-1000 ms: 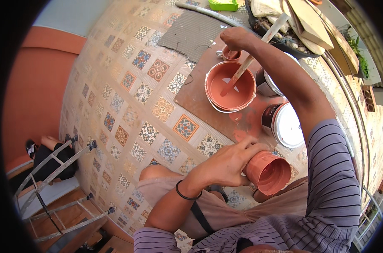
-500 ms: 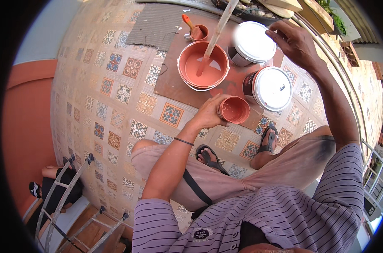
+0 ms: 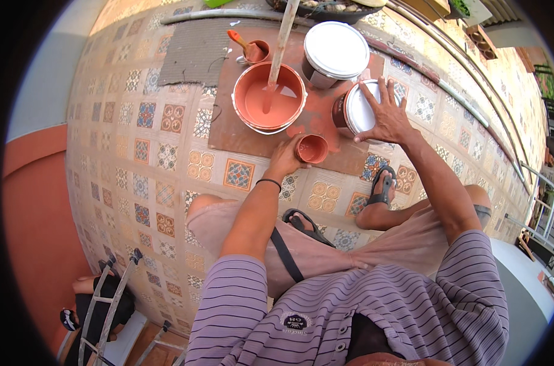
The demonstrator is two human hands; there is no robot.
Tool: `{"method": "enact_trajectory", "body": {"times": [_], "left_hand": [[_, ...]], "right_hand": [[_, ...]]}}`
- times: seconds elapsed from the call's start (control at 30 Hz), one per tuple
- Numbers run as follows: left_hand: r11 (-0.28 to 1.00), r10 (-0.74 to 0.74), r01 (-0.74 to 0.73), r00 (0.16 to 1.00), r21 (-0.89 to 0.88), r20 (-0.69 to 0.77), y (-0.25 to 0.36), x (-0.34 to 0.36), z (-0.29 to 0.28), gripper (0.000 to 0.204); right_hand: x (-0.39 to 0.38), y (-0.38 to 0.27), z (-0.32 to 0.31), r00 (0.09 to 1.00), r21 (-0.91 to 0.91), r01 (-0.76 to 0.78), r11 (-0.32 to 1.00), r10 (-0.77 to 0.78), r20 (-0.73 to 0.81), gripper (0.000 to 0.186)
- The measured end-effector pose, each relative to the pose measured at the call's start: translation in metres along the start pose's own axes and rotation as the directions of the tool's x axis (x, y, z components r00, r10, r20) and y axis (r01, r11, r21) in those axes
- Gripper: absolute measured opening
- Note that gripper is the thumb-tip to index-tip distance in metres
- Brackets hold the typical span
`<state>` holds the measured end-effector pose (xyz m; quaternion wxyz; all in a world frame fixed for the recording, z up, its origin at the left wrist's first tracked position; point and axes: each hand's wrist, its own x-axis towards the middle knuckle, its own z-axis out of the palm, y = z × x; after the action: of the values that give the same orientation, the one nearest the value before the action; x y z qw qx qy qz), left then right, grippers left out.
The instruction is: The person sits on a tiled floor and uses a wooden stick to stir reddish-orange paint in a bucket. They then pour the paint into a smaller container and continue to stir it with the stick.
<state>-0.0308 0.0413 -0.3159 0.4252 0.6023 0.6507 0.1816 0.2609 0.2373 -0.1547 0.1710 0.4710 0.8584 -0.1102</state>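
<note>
My left hand (image 3: 285, 160) is wrapped round a small cup (image 3: 312, 149) coated inside with red-brown paint, at the near edge of a brown board (image 3: 228, 131). My right hand (image 3: 388, 117) has its fingers spread over the white lid (image 3: 360, 110) of a paint bucket on the right. An uncovered bucket (image 3: 252, 116) of red-brown paint stands to the left, with a long stirring stick (image 3: 282, 46) leaning in it. Behind the right bucket is a second bucket with a white lid (image 3: 336, 50). A paintbrush (image 3: 246, 46) with an orange handle rests in a small pot (image 3: 261, 53).
Grey corrugated cardboard (image 3: 191, 55) lies beside the board on the patterned tile floor (image 3: 155, 146). A long pipe (image 3: 435, 79) runs along the right. At lower left, a person in dark clothing (image 3: 115, 302) is behind a metal ladder (image 3: 109, 299).
My right hand has come from the far lidded bucket down onto the nearer one, its fingers now spread. The cup in my left hand looks lower, close to the board. The view has shifted.
</note>
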Motion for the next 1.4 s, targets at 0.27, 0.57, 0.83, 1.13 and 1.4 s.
{"method": "enact_trajectory", "body": {"times": [0.27,0.57,0.83,1.13,1.4], "left_hand": [[1.000,0.013,-0.012,1.000,-0.024,0.029,-0.013,0.007,0.000,0.100],[0.895,-0.335,0.201,0.893,0.399,0.300,0.005,-0.003,-0.063,0.047],[0.836,-0.498,0.455,0.864,0.306,0.076,0.040,-0.066,-0.201,0.030],[0.451,-0.695,0.165,0.682,-0.877,-0.229,0.042,-0.039,-0.233,0.072],[0.172,-0.702,0.231,0.711,-0.958,0.046,0.067,-0.019,-0.178,0.094]], "right_hand": [[0.000,0.021,-0.027,0.995,0.248,0.028,0.968,-0.051,0.087,0.153],[0.007,0.143,-0.025,0.979,0.913,-0.122,0.388,0.200,0.046,0.048],[0.026,0.195,0.043,0.738,0.674,-0.449,0.586,0.669,-0.090,0.043],[0.058,-0.011,-0.082,0.878,0.850,0.344,0.400,0.183,-0.441,0.075],[0.153,-0.161,-0.088,0.705,0.867,0.129,0.482,0.570,-0.422,0.090]]}}
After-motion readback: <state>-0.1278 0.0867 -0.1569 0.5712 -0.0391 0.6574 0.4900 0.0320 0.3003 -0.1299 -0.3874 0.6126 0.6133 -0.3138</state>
